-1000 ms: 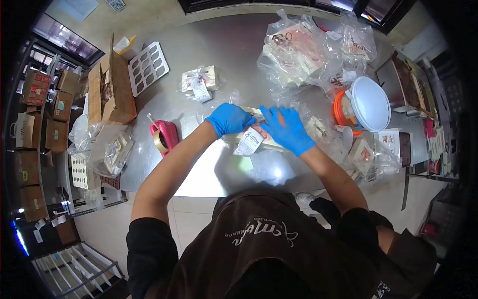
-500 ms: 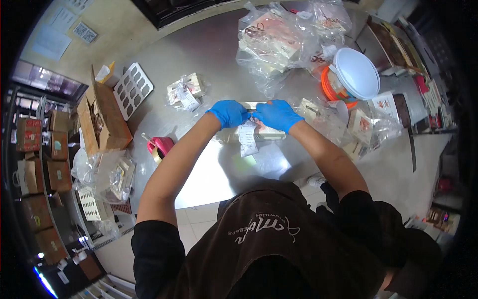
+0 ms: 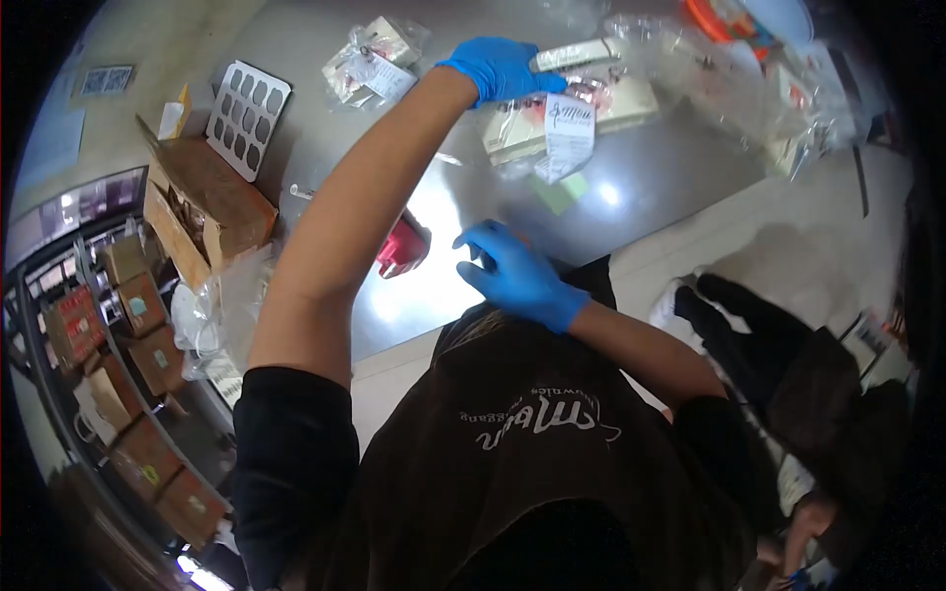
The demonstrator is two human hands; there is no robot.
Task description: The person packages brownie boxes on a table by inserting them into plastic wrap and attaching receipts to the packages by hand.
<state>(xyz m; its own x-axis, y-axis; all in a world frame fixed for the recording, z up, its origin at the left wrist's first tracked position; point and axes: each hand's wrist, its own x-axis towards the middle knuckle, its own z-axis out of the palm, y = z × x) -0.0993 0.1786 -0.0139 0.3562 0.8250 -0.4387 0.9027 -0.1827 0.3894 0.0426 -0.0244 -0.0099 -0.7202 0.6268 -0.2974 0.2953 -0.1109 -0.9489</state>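
Note:
My left hand [image 3: 496,73], in a blue glove, is closed on the gathered plastic bag around a cream box [image 3: 626,106] on the steel table. A white printed tag [image 3: 570,133] hangs from the bag's near side. My right hand [image 3: 517,276], gloved in blue too, is over the table's near edge by my apron. Its fingers are apart and curved, with nothing visible in them. Left of these fingertips lies a red tape dispenser [image 3: 402,248], partly hidden by my left forearm.
Another bagged box [image 3: 372,61] lies at the back left, near a white tray with round holes [image 3: 248,120] and an open cardboard carton [image 3: 212,212]. More bagged boxes [image 3: 803,108] are at the right. A person in dark clothes [image 3: 788,384] is at my right.
My right hand has left the bagged box and come back toward my body, fingers opened. My left hand stays at the bag. The camera view has shifted and tilted.

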